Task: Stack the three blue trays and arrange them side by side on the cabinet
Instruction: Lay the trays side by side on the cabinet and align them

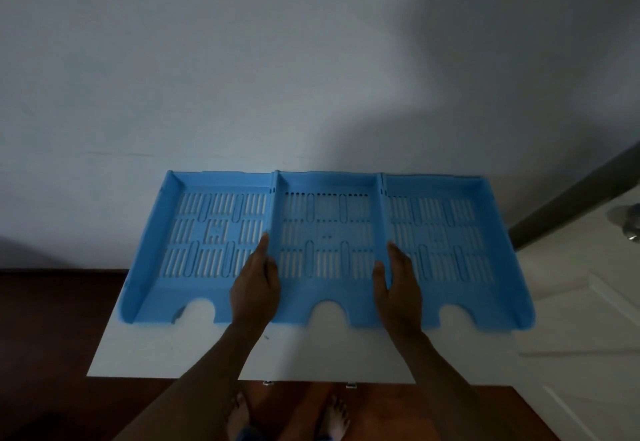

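Observation:
Three blue slotted trays lie side by side on the white cabinet top [311, 354], against the wall: the left tray [194, 232], the middle tray [325, 232] and the right tray [446, 232]. My left hand [256, 284] grips the middle tray's left side wall, fingers over the rim. On the opposite side wall, my right hand [398, 284] holds the same tray, thumb inside it. The side walls of neighbouring trays touch.
A grey-white wall stands directly behind the trays. A white door [588, 319] with a metal knob [632, 226] is at the right. Dark wooden floor surrounds the cabinet, and my bare feet show below its front edge.

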